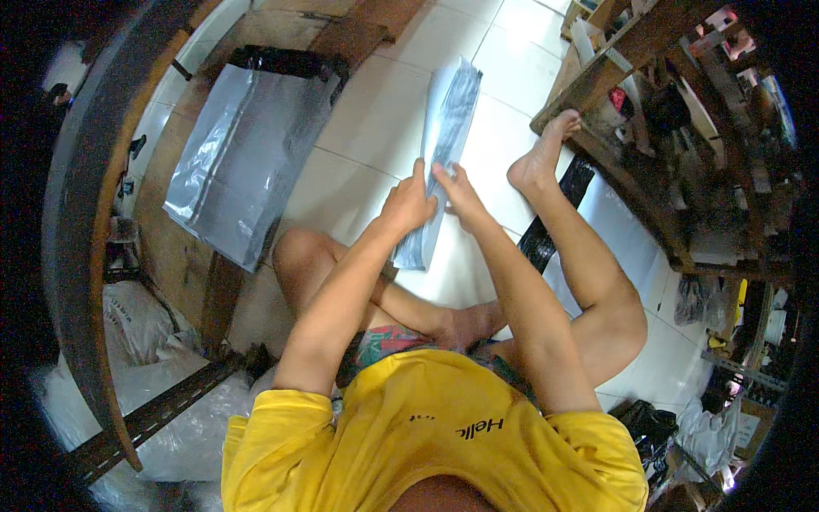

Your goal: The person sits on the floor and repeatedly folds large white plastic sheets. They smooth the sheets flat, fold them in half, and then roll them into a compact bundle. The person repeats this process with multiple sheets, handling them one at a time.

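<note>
A stack of silvery-grey plastic bags, bent lengthwise into a curved fold, stands over the floor in front of me. My left hand is wrapped round its left side, with the fingers closed. My right hand pinches the opposite side, its thumb lying against the layered edges. The stack's lower end comes down between my forearms, near my crossed shin. Whether that end touches the floor I cannot tell.
To the left, a pile of grey plastic bags with black edges lies on a brown surface. More grey sheets lie beyond my right leg. Wooden shelving stands at the right; a dark curved beam rises at the left. White tiles cover the floor.
</note>
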Demonstrator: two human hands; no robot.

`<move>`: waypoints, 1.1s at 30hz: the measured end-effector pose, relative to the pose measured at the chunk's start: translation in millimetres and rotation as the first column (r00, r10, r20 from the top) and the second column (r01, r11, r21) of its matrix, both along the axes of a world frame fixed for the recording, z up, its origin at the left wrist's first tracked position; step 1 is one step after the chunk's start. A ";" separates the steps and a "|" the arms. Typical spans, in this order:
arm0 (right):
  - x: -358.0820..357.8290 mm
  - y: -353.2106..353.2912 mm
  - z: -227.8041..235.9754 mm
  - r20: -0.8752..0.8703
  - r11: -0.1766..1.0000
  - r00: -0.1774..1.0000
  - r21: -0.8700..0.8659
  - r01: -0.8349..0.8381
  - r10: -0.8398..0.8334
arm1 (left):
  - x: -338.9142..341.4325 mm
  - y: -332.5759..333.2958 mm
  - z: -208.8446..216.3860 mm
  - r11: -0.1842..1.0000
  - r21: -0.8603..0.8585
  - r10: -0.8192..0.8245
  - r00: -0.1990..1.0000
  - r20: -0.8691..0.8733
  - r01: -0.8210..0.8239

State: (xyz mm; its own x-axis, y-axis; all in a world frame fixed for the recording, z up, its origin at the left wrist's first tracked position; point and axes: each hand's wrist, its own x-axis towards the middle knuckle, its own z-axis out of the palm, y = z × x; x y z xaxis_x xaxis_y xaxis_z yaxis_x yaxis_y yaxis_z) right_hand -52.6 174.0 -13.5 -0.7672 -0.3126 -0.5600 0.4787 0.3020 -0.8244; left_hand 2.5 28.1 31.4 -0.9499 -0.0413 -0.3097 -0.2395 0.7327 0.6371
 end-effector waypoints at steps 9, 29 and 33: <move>3.4 37.0 0.9 0.075 0.955 0.972 -0.182 0.232 -0.222 | 4.1 23.5 12.3 0.988 -0.109 -0.093 0.984 0.155 0.110; 13.1 67.4 -81.2 -0.173 0.906 0.951 0.299 0.299 -0.257 | -6.5 -10.4 -41.8 0.884 -0.463 0.042 0.996 -0.077 -0.073; 14.9 64.4 -76.8 -0.209 0.903 0.949 0.311 0.295 -0.237 | -14.1 -50.1 -51.6 0.918 -0.376 0.141 0.990 0.008 -0.128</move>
State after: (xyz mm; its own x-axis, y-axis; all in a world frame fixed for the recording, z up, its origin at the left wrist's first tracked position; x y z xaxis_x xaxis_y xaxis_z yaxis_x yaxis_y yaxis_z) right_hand -37.7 238.3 -90.3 -0.8845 0.0996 -0.4557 0.4480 0.4535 -0.7705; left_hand -11.6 -21.9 -20.2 -0.9163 -0.2871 -0.2792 -0.3694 0.8752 0.3124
